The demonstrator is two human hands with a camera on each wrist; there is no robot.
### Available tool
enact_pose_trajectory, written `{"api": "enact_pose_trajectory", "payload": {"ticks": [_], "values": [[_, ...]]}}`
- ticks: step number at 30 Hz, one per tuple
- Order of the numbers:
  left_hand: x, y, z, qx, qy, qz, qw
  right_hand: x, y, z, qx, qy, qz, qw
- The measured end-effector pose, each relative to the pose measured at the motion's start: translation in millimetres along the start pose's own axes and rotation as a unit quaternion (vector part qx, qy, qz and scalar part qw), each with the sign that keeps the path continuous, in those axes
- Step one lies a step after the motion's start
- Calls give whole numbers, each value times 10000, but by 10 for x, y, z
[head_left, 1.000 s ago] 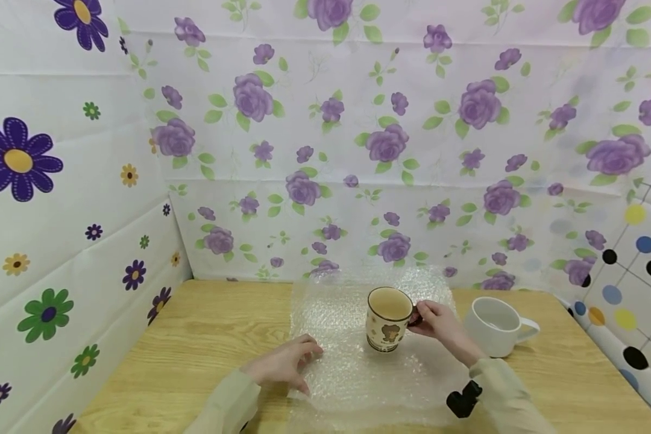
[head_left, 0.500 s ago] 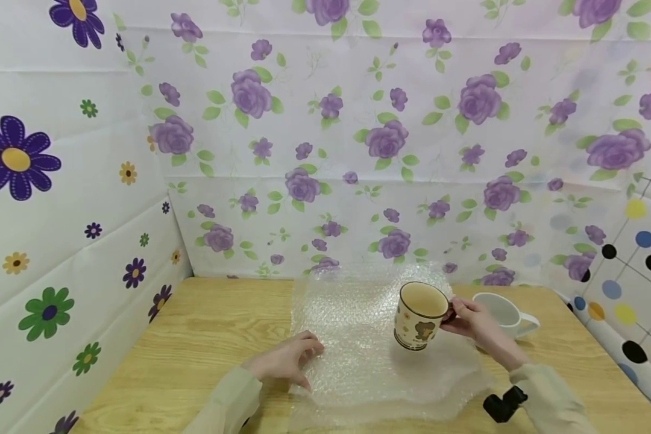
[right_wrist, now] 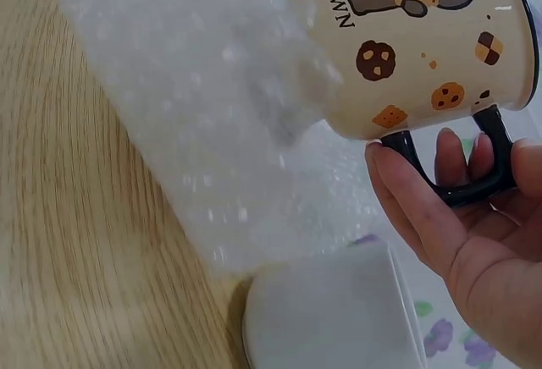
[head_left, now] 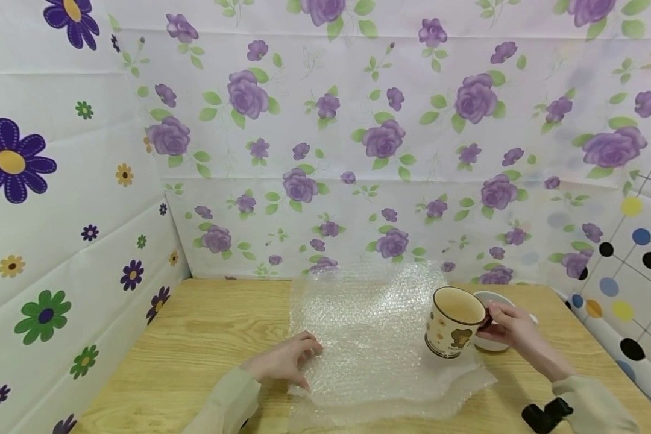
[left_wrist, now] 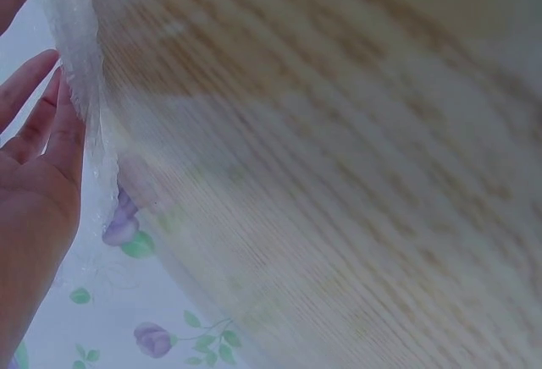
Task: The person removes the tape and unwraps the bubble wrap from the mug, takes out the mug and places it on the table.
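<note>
A cream mug (head_left: 456, 328) with a dark rim, a printed brown bear and cookies stands out over the right part of a bubble wrap sheet (head_left: 369, 349). My right hand (head_left: 515, 334) grips its dark handle, fingers hooked through the loop in the right wrist view. The mug leans slightly and seems raised off the sheet. At the sheet's left edge rests my left hand (head_left: 284, 360); the left wrist view shows its extended fingers (left_wrist: 61, 136) touching the wrap. Behind the cream mug is a white mug (right_wrist: 330, 314), partly hidden by it and my right hand in the head view.
The wooden table (head_left: 222, 319) extends left of the wrap. A floral sheet (head_left: 304, 150) hangs along the back, with patterned sheets on both sides. A black device (head_left: 547, 416) is strapped near my right wrist.
My right hand has carried the cream mug from the middle of the bubble wrap rightward, partly covering the white mug. The wrap's right edge has come into view. My left hand has stayed put.
</note>
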State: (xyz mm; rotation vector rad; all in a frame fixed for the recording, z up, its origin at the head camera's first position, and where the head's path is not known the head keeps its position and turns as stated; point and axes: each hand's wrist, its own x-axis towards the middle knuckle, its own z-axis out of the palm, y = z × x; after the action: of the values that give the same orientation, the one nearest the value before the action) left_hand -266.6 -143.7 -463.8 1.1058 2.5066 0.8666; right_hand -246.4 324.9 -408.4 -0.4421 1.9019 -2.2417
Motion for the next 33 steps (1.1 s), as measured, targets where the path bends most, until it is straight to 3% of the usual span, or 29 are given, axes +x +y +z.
{"api": "enact_pose_trajectory", "payload": {"ticks": [6,20,28,33], "values": [[-6,-3,-9,-53,19,130,9999,-141,-38,-229,112,-463,6,9989],[20,-15,4,-73,-44,32,10000,-375,-71,-670,778,-1324,245,9878],[17,3,-10,-98,-76,13,9999,-508,-40,-898,921,-1502,407,9835],[24,-19,3,-110,-76,3,9999,-558,18,-1038,1289,-1560,480,9781]]}}
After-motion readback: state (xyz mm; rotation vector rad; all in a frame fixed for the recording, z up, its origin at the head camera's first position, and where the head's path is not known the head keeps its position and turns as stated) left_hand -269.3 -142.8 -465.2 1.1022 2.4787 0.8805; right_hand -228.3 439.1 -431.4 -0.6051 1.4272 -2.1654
